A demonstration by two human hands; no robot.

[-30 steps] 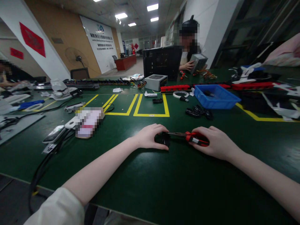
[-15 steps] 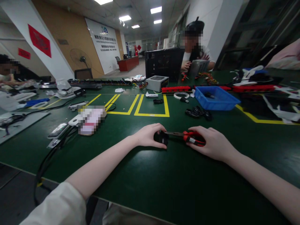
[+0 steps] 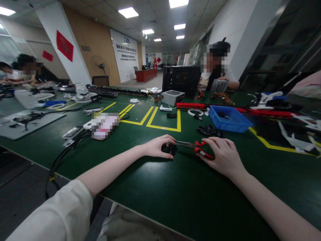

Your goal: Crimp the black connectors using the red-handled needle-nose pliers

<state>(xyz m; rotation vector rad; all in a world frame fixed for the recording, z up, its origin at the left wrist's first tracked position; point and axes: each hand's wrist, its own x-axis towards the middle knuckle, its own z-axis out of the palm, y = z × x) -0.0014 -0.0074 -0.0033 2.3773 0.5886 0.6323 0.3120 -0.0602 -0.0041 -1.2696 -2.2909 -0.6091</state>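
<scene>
In the head view, the left hand pinches a small black part between thumb and fingers, above the middle of the green worktop, somewhat toward its near edge. The right hand is curled around the red handles of the needle-nose pliers, which are spread apart. The tips are beside the left fingertips; whether they touch the part cannot be told. For good work, it seems wise to hold the part firmly, align the tips with it and squeeze gently, away from the skin.

Farther toward the far edge lie black pieces, a blue bin and a power supply unit. Beyond this edge, a co-worker sits; a red desk stands deeper in the room, under ceiling lights.
</scene>
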